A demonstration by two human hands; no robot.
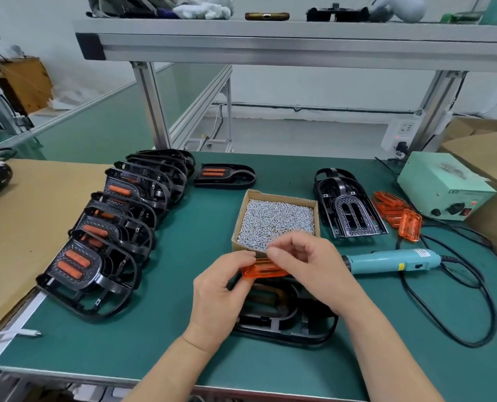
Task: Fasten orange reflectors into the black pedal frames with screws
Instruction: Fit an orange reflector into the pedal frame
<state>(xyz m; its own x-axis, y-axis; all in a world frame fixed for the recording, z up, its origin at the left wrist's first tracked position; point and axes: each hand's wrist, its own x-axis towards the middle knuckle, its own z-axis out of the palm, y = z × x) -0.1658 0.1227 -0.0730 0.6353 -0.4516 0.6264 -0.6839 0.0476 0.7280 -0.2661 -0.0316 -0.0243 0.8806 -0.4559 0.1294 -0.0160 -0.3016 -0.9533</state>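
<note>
Gripping the orange reflector [263,269] from both ends: left hand [221,288] with thumb and curled fingers pinching its left end, right hand [308,265] curled over its right end and far edge. Possibly also a screw tucked under those right fingers, impossible to tell. Held just above the black pedal frame [285,320], directly beneath the fingertips, not yet seated. Probably light, stiff, glossy moulded plastic, so likely slippery and apt to crack or scuff if squeezed hard. Best taken by the short ends or long edges, leaving the face and screw holes free. Just beyond the fingertips, the box of screws [276,221]. Right of the right fingers, the electric screwdriver [392,259], lying flat and untouched. Farther right and beyond, spare reflectors [398,214] and empty frames [347,210]. Well left of the left fingers, finished pedals [96,242].
</note>
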